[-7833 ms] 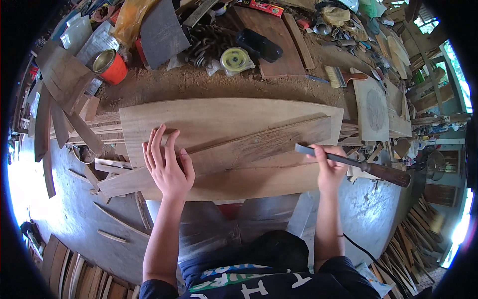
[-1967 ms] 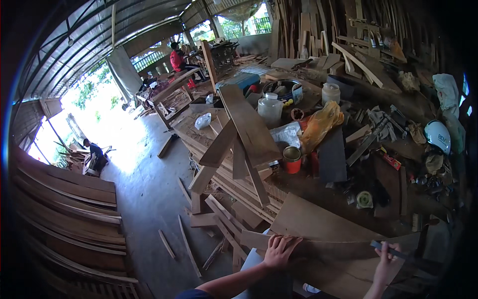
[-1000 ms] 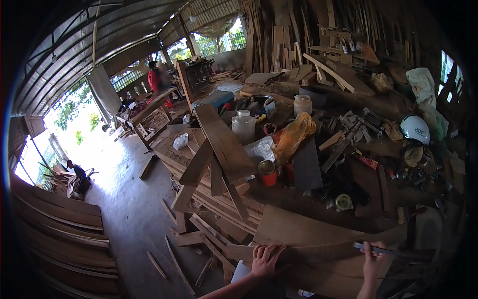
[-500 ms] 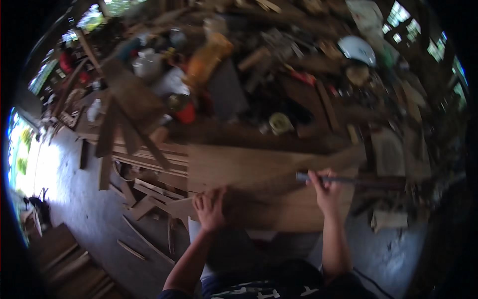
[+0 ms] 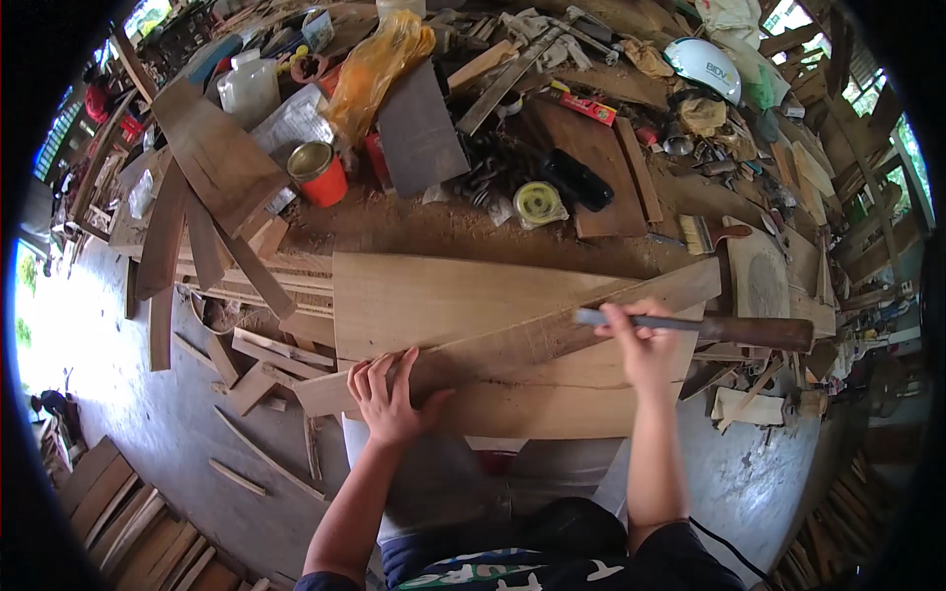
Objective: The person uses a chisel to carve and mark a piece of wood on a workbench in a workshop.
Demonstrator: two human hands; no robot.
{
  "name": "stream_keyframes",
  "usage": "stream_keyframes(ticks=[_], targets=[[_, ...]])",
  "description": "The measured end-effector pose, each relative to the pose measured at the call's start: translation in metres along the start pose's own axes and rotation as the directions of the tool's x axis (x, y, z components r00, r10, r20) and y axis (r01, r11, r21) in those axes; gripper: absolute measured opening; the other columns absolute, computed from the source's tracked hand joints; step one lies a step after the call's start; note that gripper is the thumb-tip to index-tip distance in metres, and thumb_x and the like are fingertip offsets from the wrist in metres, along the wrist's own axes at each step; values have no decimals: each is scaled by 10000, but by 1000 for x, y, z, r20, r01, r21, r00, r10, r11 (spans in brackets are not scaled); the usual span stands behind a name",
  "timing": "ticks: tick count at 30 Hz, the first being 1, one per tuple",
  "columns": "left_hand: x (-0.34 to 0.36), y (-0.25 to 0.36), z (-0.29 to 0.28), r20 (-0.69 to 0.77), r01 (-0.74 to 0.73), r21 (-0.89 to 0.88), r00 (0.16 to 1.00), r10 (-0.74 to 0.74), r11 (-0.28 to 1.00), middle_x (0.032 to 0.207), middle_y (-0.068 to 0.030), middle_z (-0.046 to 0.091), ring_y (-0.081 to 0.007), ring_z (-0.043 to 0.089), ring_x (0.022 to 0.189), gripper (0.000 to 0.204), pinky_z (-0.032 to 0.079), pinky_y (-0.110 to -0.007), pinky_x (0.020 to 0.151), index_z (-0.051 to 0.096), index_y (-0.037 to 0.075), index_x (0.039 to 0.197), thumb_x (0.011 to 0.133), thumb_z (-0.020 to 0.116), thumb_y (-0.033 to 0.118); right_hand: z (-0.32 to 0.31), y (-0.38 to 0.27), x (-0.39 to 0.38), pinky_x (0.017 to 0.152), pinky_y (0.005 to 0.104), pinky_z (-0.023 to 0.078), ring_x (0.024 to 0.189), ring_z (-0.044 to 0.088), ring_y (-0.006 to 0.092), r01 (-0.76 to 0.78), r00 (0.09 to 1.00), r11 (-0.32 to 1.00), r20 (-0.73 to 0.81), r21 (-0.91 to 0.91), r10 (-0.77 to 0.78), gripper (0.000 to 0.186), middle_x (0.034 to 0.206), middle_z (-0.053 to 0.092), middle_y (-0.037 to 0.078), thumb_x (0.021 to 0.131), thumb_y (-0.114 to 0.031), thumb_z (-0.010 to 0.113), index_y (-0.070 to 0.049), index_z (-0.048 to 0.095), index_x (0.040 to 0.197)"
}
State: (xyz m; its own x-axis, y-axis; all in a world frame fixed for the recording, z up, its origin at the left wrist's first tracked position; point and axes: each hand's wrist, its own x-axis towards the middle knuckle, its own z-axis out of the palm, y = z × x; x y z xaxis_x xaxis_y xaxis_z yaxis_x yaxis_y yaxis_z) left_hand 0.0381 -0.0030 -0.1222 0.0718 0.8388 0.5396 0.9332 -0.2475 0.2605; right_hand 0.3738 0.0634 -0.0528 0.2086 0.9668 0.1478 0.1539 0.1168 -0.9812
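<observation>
A wide pale wooden board (image 5: 434, 295) lies across the workbench in front of me. On top of it rests a long narrow wooden strip (image 5: 552, 330), running from lower left to upper right. My left hand (image 5: 389, 394) presses flat on the strip's lower left end. My right hand (image 5: 639, 340) grips a long metal file with a dark wooden handle (image 5: 729, 328), its blade lying across the strip's right part.
The bench behind is crowded: a red tin can (image 5: 320, 174), a yellow tape roll (image 5: 539, 202), a plastic jug (image 5: 248, 87), an orange bag (image 5: 374, 59), a white helmet (image 5: 702, 61), a brush (image 5: 709, 234). Offcut planks (image 5: 197, 246) pile at the left, scraps litter the floor (image 5: 168, 433).
The view swung down from the far shed to the bench. Both hands stay on the strip and the file, much as before.
</observation>
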Motion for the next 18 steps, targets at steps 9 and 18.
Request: stream_keyframes(ticks=[9,18], targets=[[3,-4,3,-9,-11,16,1000,11,1000,1215,-78,564,-294,518,1150,694,362,-516,1033,655,142,1257,737,761,589,51,-9,-13,559,204,504,616,659,97,137,978,987,171,-89,-121,174,802,721,108,897,-123,781,-28,644,848],[6,0,2,-24,-22,1,999,22,1000,1203,-68,564,-292,524,1138,701,365,-516,1031,655,151,1254,726,770,597,12,-4,7,653,232,574,728,714,134,95,995,993,-2,70,-95,136,830,720,90,922,-71,738,5,630,890]])
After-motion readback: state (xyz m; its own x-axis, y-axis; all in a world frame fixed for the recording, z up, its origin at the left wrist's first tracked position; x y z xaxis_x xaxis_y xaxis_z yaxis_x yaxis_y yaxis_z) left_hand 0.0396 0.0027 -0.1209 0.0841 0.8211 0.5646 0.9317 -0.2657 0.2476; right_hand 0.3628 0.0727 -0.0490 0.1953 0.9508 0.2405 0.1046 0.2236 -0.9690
